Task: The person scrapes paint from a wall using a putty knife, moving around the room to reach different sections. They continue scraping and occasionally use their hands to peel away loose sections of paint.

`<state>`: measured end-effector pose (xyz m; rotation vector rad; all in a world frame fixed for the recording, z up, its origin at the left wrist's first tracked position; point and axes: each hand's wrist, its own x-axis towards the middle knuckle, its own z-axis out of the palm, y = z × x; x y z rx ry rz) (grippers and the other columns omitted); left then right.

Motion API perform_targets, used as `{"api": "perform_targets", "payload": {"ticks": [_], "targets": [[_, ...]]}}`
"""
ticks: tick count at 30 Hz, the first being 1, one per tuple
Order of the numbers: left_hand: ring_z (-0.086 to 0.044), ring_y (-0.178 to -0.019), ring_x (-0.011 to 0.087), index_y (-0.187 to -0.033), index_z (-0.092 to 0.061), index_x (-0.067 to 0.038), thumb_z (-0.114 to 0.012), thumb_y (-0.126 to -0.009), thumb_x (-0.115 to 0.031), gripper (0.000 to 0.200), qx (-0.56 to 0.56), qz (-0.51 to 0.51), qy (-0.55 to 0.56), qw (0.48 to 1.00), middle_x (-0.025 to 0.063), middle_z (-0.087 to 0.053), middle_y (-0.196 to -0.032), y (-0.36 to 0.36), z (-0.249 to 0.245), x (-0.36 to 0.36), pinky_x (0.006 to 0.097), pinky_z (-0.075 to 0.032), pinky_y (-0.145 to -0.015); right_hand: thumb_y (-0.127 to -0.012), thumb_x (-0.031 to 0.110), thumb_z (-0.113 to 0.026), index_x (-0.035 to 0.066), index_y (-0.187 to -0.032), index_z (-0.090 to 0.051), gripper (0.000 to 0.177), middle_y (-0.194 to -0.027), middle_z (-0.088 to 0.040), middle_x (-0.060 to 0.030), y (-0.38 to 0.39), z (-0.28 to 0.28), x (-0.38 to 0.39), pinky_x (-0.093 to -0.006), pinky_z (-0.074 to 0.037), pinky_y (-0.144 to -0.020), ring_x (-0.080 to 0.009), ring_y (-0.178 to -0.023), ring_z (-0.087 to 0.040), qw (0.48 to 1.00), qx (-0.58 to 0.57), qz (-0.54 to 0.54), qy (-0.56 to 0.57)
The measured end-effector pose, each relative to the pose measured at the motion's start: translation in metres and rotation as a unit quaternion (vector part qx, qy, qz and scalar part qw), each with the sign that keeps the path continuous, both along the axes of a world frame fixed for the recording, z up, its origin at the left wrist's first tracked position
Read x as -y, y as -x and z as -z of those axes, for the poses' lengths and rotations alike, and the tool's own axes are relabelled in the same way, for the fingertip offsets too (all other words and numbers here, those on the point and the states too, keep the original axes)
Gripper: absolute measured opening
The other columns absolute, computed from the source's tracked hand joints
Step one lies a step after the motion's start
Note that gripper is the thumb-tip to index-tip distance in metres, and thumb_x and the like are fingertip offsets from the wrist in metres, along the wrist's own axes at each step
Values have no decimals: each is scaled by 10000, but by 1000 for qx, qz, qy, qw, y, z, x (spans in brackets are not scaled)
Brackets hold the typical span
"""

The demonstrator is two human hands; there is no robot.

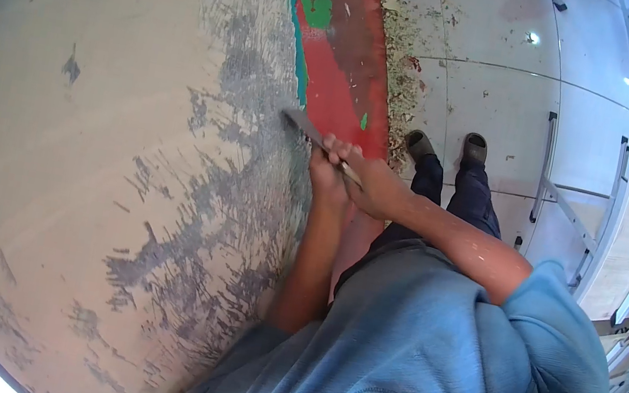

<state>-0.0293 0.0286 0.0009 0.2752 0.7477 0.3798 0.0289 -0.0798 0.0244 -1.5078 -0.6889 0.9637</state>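
Together | your left hand (326, 179) and right hand (375, 188) clamp the scraper (350, 172) | blade (303, 125) over patchy wall (106, 135), beside red strip (332, 86)

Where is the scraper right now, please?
In the head view, above centre, the scraper is in the left hand and right hand, its blade just left of the red strip.

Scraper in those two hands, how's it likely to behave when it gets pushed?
The scraper is probably fairly stiff: its blade shows no obvious bend. It may be light, since it looks slim. Its edge might catch or skip, as the wall looks patchy and streaked.
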Motion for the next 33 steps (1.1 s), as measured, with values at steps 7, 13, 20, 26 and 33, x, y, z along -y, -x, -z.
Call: {"api": "perform_targets", "payload": {"ticks": [7,13,20,26,33], "targets": [[-476,-549,137,-655,-485,-133,-372,-876,-227,265,38,-31,23,999,-33,-433,-482,-7,11,-1,314,-404,-705,-782,100,-470,29,-1047,-450,275,-777,-554,-252,-18,4,1,-480,-437,-646,-430,-744,-552,999,20,-44,21],[-473,-550,140,-656,-485,-134,-359,-873,-209,262,42,-26,13,999,-29,-423,-474,-7,15,-7,330,-400,-729,-782,119,-503,41,-1044,-481,274,-765,-565,-231,-24,9,-5,-446,-458,-614,-419,-716,-561,999,20,-48,9],[-457,-547,135,-661,-469,-138,-362,-837,-165,207,46,-37,17,998,-31,-410,-470,-12,11,-5,325,-398,-724,-765,98,-515,39,-1021,-484,265,-727,-559,-238,-22,9,-3,-448,-457,-606,-421,-699,-556,996,25,-72,48],[-458,-546,128,-669,-471,-132,-370,-842,-174,205,4,-28,-15,999,-38,-405,-473,-5,6,3,326,-398,-729,-758,110,-515,14,-984,-490,247,-727,-556,-254,-36,6,-3,-468,-451,-612,-430,-697,-558,995,15,-88,54],[-459,-545,127,-661,-458,-127,-363,-855,-191,225,38,-50,14,998,-40,-388,-467,-21,6,-8,334,-395,-731,-767,125,-527,13,-962,-505,227,-737,-560,-252,-41,13,-14,-450,-459,-616,-422,-698,-567,994,53,-86,29]]}}
